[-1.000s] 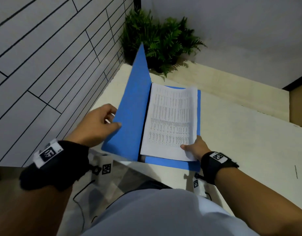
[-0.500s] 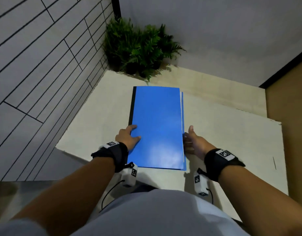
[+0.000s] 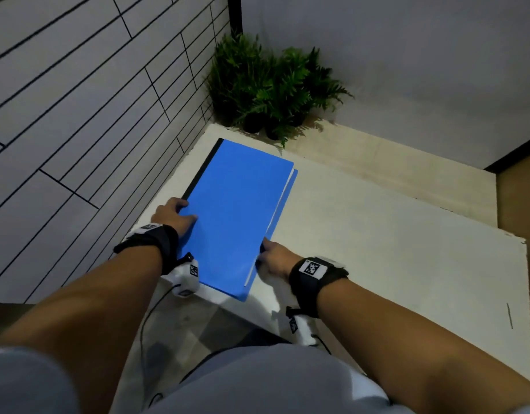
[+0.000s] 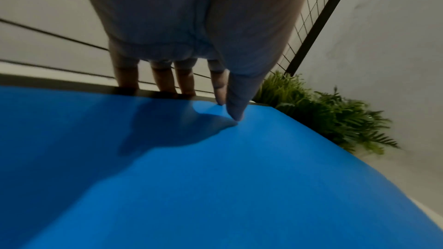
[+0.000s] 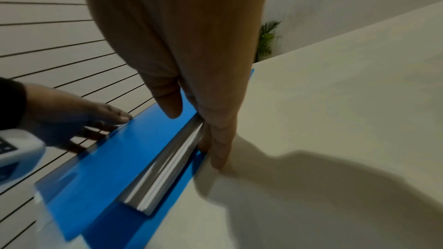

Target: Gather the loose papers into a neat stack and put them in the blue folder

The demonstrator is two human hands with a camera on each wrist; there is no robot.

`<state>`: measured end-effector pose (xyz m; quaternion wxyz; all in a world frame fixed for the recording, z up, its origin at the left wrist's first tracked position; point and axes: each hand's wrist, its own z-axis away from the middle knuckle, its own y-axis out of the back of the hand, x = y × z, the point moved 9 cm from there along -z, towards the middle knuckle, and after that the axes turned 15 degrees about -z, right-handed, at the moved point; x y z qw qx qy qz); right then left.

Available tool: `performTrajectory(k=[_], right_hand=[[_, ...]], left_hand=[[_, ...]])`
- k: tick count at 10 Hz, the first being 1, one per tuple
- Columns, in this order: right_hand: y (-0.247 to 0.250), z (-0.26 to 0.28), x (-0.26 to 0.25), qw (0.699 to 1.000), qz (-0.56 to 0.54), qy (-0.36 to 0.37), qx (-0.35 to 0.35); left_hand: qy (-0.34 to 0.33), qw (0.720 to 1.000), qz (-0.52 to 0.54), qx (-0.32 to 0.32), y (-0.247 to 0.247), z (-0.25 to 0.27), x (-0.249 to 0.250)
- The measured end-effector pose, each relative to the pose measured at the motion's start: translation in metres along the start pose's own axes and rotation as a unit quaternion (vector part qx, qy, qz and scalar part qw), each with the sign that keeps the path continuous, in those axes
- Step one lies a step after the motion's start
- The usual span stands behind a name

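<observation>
Blue folder (image 3: 236,216) closed — papers (image 5: 167,166) inside, coded wristbands (image 3: 311,268)

One blue folder (image 3: 236,210) (closed), one paper stack (image 5: 167,164), two hands (image 3: 171,218) (image 3: 274,258)

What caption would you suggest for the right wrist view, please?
Right hand presses against the paper stack inside the blue folder.

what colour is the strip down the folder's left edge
Black; the spine strip of the blue folder shows best in the head view.
</observation>
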<state>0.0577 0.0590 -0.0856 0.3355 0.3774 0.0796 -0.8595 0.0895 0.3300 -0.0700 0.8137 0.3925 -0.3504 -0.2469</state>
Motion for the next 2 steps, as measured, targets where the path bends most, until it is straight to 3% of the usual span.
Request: performTrajectory(k=[2], right_hand=[[-0.012,-0.023,-0.013,0.998,0.048,0.022,-0.024]], left_hand=[[-0.033,0.999,-0.018,-0.003,0.006,-0.014,-0.012]])
